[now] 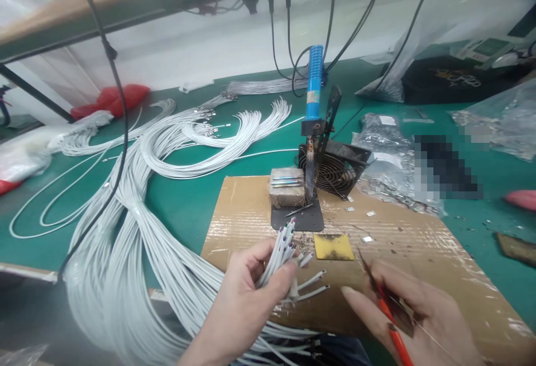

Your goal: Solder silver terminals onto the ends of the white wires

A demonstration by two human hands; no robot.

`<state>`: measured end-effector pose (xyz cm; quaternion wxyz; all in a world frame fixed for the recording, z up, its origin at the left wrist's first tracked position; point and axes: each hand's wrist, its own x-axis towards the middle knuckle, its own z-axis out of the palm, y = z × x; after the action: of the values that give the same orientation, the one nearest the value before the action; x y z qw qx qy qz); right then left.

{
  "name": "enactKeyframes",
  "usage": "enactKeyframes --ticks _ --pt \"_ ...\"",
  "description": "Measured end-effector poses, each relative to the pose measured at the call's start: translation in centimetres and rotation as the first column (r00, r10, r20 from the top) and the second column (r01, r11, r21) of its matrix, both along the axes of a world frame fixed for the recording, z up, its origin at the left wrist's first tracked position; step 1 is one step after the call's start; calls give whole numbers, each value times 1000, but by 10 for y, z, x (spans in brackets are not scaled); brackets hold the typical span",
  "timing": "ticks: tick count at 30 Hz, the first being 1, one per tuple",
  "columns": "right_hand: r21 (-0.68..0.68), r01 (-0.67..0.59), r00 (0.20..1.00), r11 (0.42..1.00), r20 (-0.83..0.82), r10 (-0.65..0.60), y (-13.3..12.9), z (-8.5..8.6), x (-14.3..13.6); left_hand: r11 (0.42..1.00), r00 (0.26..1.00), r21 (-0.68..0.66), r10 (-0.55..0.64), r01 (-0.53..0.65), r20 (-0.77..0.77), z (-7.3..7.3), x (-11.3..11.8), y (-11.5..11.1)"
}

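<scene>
Head view: L grip clasps a bunch of white cable ends above the cardboard; R grip holds a red-handled tool, tip apart from bunch. Est. risks: a few ends splay loose, so slack L fingers could drop more; cable wt. over the tabletop edge might tug the bunch; a careless tool tip may nick insul.; blue-handled iron, temp. unknown, could scorch cables if touched.

Bright, diffuse light; sheen on plastic bags; edges soft, stretched; 1 pixelated patch.
</scene>
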<state>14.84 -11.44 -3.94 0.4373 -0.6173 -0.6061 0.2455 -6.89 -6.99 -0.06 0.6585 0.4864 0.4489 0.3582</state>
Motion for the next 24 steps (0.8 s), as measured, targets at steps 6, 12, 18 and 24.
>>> enactKeyframes --ticks 6,12,18,24 --pt "-167 -179 980 970 59 191 -5 -4 -10 997 993 16 82 -81 -81 0 5 -2" --pt "-213 -253 960 944 66 273 -4 -3 -20 981 974 91 185 -174 -134 8 14 -6" --pt "-229 -260 959 938 48 278 2 3 -25 978 960 62 209 -201 -184 14 19 -10" --pt "-231 -260 963 938 8 269 3 8 -26 963 934 82 268 -256 -238 16 24 -15"
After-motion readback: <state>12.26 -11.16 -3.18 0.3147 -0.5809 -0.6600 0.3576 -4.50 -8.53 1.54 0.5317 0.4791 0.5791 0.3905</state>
